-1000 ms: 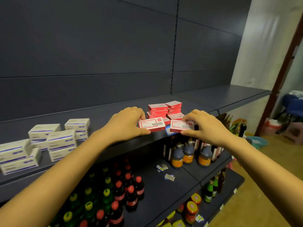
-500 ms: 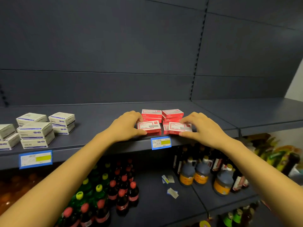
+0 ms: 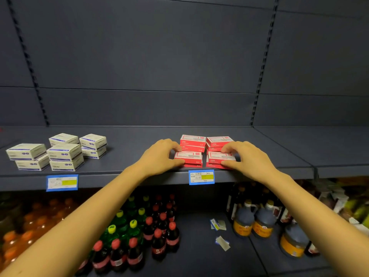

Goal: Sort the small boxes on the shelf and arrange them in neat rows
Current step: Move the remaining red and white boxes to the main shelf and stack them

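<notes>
The red boxes [image 3: 192, 139] stand on the shelf [image 3: 139, 140] in four low stacks, two behind and two in front, close to the front edge above a blue price label [image 3: 201, 177]; the white boxes [image 3: 63, 151] are well apart at the left, in stacks that are not straight. The left hand [image 3: 159, 156] holds the front left red stack [image 3: 189, 157]; its grip is pinching, thumb on the front face and fingers curled over the rear edge; the right hand [image 3: 250, 158] does the same on the front right red stack [image 3: 218, 157]. I judge these boxes to be light, stiff cardboard with smooth faces; the top one can slide off the lower one; it is better to take hold low on two opposite sides, so both move together, and to press gently, because thin card may dent.
</notes>
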Demonstrator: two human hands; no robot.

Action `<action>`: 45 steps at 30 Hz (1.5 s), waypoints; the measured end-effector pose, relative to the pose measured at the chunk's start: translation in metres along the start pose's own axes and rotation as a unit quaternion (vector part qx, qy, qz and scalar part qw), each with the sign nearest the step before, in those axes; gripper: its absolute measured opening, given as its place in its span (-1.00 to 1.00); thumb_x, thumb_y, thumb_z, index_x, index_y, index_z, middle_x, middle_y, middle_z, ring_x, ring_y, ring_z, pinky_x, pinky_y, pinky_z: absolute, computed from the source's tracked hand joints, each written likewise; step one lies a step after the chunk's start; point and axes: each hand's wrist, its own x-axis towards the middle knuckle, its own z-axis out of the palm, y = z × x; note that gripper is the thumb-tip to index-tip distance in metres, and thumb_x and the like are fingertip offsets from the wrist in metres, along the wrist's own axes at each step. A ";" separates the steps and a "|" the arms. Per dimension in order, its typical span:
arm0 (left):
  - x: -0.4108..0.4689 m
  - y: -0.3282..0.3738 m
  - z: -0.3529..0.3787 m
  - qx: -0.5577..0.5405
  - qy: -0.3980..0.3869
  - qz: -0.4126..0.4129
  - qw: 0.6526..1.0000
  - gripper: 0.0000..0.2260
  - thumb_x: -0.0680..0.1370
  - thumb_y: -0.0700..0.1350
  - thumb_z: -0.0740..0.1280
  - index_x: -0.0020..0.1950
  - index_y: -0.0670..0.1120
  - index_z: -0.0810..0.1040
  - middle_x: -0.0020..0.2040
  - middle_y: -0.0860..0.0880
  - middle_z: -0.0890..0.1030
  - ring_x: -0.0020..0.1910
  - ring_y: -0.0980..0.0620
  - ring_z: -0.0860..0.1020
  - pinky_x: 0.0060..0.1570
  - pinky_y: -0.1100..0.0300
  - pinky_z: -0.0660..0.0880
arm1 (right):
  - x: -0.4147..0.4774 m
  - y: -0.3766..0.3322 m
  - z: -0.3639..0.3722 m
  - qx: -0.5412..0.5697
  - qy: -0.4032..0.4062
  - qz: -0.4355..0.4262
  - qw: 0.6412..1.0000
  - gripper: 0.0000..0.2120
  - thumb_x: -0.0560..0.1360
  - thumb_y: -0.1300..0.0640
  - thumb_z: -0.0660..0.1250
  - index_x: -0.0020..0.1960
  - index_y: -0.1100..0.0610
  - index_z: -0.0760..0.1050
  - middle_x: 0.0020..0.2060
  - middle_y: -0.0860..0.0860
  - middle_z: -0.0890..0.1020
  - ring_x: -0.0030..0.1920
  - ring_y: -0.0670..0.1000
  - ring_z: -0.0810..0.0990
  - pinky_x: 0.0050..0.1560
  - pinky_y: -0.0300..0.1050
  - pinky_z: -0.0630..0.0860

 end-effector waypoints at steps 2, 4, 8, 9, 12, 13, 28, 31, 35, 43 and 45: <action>-0.002 -0.002 -0.001 0.011 0.008 -0.003 1.000 -0.69 0.49 0.06 0.33 0.16 -0.06 0.51 0.19 -0.03 0.53 0.01 0.15 0.38 0.09 0.13 0.42 | -0.001 0.001 0.002 -0.005 0.014 -0.001 1.000 -0.71 0.49 -0.07 0.31 0.17 -0.04 0.44 0.21 -0.09 0.51 0.18 -0.04 0.43 -0.02 -0.14 0.37; -0.005 -0.004 -0.005 0.025 0.024 -0.010 0.999 -0.69 0.49 0.08 0.32 0.14 -0.06 0.51 0.17 -0.02 0.54 0.00 0.13 0.40 0.07 0.12 0.42 | -0.002 -0.001 0.001 -0.004 0.028 -0.008 1.000 -0.73 0.50 -0.09 0.29 0.16 -0.03 0.45 0.18 -0.09 0.51 0.18 -0.04 0.43 -0.04 -0.15 0.36; -0.017 -0.012 -0.022 0.073 0.049 -0.021 0.996 -0.72 0.53 0.05 0.27 0.17 -0.07 0.51 0.16 -0.01 0.55 0.06 0.03 0.48 0.05 0.14 0.43 | 0.004 -0.019 -0.007 -0.011 0.047 -0.048 0.998 -0.71 0.50 -0.09 0.27 0.18 -0.02 0.45 0.16 -0.09 0.52 0.18 -0.04 0.44 -0.02 -0.14 0.39; -0.022 -0.015 -0.028 0.088 0.058 -0.020 0.994 -0.73 0.54 0.03 0.27 0.16 -0.06 0.51 0.15 0.00 0.56 0.09 0.02 0.48 0.05 0.14 0.41 | 0.007 -0.026 -0.009 -0.012 0.048 -0.061 0.997 -0.71 0.50 -0.08 0.27 0.19 -0.03 0.45 0.16 -0.09 0.53 0.18 -0.04 0.44 -0.01 -0.13 0.40; -0.042 -0.028 -0.048 0.129 0.084 -0.024 0.988 -0.77 0.54 0.01 0.26 0.14 -0.05 0.52 0.13 0.02 0.57 0.14 -0.02 0.48 0.07 0.13 0.37 | 0.015 -0.054 -0.011 -0.007 0.051 -0.106 0.993 -0.72 0.51 -0.06 0.27 0.20 -0.05 0.44 0.17 -0.10 0.53 0.19 -0.03 0.44 0.00 -0.12 0.39; -0.051 -0.034 -0.057 0.140 0.094 -0.031 0.985 -0.77 0.54 0.01 0.27 0.12 -0.06 0.53 0.11 0.01 0.58 0.13 -0.02 0.48 0.07 0.13 0.36 | 0.018 -0.066 -0.010 -0.002 0.051 -0.124 0.991 -0.72 0.51 -0.06 0.27 0.20 -0.05 0.44 0.17 -0.11 0.52 0.19 -0.03 0.44 0.01 -0.12 0.38; -0.251 -0.159 -0.205 0.246 0.155 -0.232 0.928 -0.76 0.53 0.07 0.26 0.08 -0.03 0.53 0.06 0.01 0.58 0.07 0.02 0.50 -0.03 0.17 0.42 | 0.054 -0.333 0.050 0.071 -0.007 -0.349 0.934 -0.71 0.51 -0.07 0.25 0.21 -0.07 0.43 0.19 -0.10 0.51 0.20 -0.01 0.44 0.07 -0.03 0.46; -0.291 -0.189 -0.236 0.267 0.143 -0.263 0.916 -0.74 0.53 0.08 0.26 0.12 -0.03 0.53 0.09 0.01 0.58 0.09 0.02 0.50 0.04 0.09 0.49 | 0.058 -0.392 0.067 0.069 -0.016 -0.370 0.926 -0.69 0.52 -0.09 0.23 0.24 -0.08 0.41 0.23 -0.11 0.48 0.26 -0.02 0.40 0.11 -0.05 0.41; -0.333 -0.233 -0.272 0.305 0.119 -0.282 0.902 -0.71 0.53 0.09 0.25 0.17 -0.03 0.49 0.14 0.01 0.56 0.12 0.03 0.49 0.01 0.17 0.44 | 0.065 -0.464 0.088 0.072 -0.021 -0.387 0.919 -0.66 0.53 -0.09 0.23 0.28 -0.06 0.39 0.26 -0.11 0.46 0.30 -0.03 0.38 0.16 -0.06 0.40; -0.403 -0.312 -0.332 0.329 0.109 -0.333 0.877 -0.74 0.51 0.10 0.27 0.10 -0.02 0.51 0.07 0.00 0.58 0.01 0.02 0.51 -0.09 0.13 0.49 | 0.088 -0.597 0.133 0.096 -0.037 -0.415 0.904 -0.63 0.53 -0.10 0.23 0.31 -0.06 0.37 0.26 -0.11 0.48 0.28 -0.04 0.41 0.08 -0.08 0.46; -0.411 -0.330 -0.343 0.331 0.110 -0.344 0.872 -0.74 0.51 0.10 0.27 0.10 -0.02 0.52 0.08 0.01 0.58 0.00 0.03 0.51 -0.10 0.13 0.49 | 0.096 -0.623 0.142 0.095 -0.043 -0.417 0.903 -0.62 0.53 -0.10 0.23 0.31 -0.05 0.37 0.27 -0.09 0.48 0.28 -0.03 0.41 0.08 -0.07 0.46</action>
